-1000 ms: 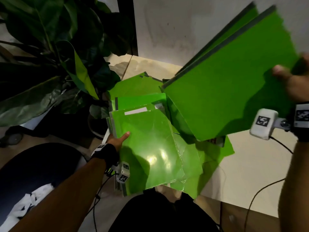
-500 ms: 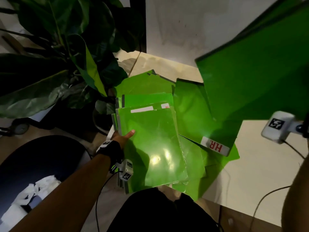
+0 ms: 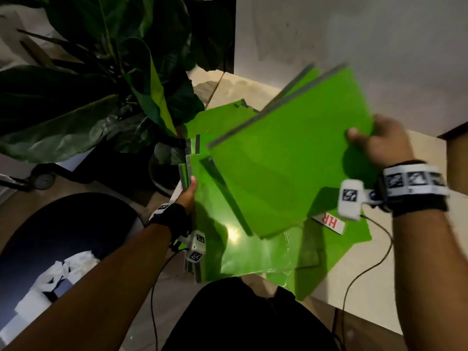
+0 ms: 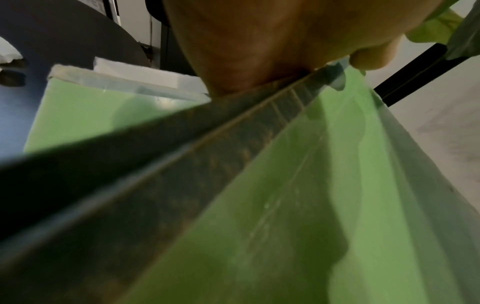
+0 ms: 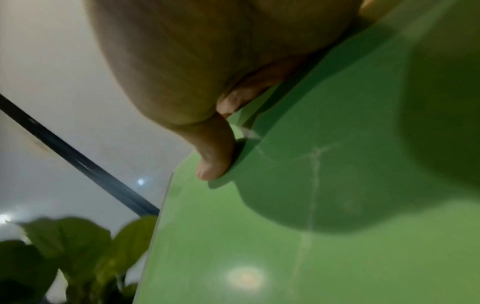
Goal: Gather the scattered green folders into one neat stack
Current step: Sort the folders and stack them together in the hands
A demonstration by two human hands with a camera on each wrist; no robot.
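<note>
My right hand (image 3: 377,143) grips a tilted pair of green folders (image 3: 278,160) by their right edge, thumb on top. They hang just above the pile, and their grey spines point up and back. In the right wrist view the thumb (image 5: 215,156) presses on the folders' green cover (image 5: 311,246). My left hand (image 3: 188,192) holds the left edge of the glossy folder stack (image 3: 248,254) on the table. Its palm (image 4: 259,41) lies against the stack's spines (image 4: 233,154). A folder with an HR label (image 3: 329,221) lies to the right, and another folder (image 3: 217,120) lies behind.
The pale table (image 3: 367,274) ends near my body, with a wall behind it. A large leafy plant (image 3: 101,97) crowds the left side. A dark round seat (image 3: 63,236) sits lower left, brown furniture (image 3: 455,153) at far right. A black cable (image 3: 354,287) trails across the table.
My right hand swung the held folders up to the right, then brought them down and left over the stack. My left hand stayed at the stack's left edge.
</note>
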